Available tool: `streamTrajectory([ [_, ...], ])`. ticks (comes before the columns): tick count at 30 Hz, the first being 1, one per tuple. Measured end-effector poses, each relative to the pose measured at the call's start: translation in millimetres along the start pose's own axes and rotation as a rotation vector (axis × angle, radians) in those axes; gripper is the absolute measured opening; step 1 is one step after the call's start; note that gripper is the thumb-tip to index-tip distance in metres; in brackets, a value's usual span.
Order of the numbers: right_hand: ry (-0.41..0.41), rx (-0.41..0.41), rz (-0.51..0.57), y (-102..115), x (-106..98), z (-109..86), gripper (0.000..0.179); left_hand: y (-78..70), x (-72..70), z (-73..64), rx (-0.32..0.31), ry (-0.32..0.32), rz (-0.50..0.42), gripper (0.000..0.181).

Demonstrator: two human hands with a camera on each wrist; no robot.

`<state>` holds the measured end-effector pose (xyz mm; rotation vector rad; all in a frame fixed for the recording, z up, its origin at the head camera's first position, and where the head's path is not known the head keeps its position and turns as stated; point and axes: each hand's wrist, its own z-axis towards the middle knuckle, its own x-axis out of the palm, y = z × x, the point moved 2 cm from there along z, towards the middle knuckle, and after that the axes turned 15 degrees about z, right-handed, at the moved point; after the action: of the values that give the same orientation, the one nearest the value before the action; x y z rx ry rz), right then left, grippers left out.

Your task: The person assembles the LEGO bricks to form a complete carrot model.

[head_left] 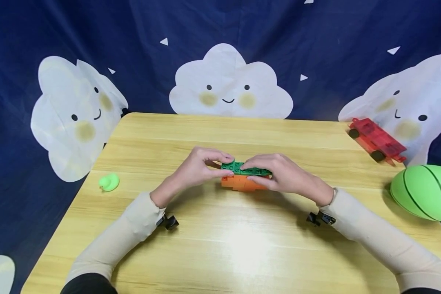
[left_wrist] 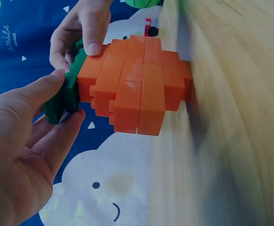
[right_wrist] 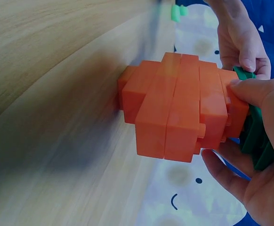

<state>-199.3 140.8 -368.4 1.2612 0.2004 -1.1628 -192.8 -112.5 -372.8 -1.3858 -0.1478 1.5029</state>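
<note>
An orange toy-brick build (head_left: 244, 183), stepped and widest around its middle, stands on the wooden table between both hands. Along its top lie green toy bricks (head_left: 237, 167) with studs on top. My left hand (head_left: 200, 166) pinches the left end of the green bricks between thumb and fingers. At the other end, my right hand (head_left: 286, 173) grips them, its fingers over the green and its thumb lower, against the top orange layer. In the left wrist view, the green bricks (left_wrist: 71, 89) sit right against the orange top. The right palm partly hides the green bricks (right_wrist: 257, 136) in the right wrist view.
A small light-green toy duck (head_left: 109, 182) sits at the table's left side. On the right are a red toy car (head_left: 377, 141) near the far corner and a green ball (head_left: 426, 192) with dark lines near the edge. A dark blue cloud-print curtain (head_left: 143, 81) hangs behind the table.
</note>
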Motion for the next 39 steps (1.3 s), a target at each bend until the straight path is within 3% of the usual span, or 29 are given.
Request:
streamTrajectory([
  [8,-0.006,-0.017,-0.008,-1.1,0.5,-1.2,0.027,2.3,3.8,-0.6,0.002,-0.002,-0.009,0.023],
  [20,-0.017,-0.028,-0.020,-1.6,0.7,-1.2,0.025,0.5,3.5,1.4,-0.083,0.050,-0.055,0.025],
  [28,-0.019,-0.056,-0.010,-0.9,0.6,-0.1,0.025,-3.2,5.7,-2.8,-0.039,0.031,-0.018,0.028],
  [35,-0.005,-0.012,-0.016,0.9,0.0,0.0,0.029,-0.6,6.7,-2.9,0.016,0.040,0.020,0.029],
  [39,0.030,0.027,-0.028,6.5,-4.7,-2.6,0.049,4.8,8.8,-4.0,0.027,0.092,0.101,0.052],
])
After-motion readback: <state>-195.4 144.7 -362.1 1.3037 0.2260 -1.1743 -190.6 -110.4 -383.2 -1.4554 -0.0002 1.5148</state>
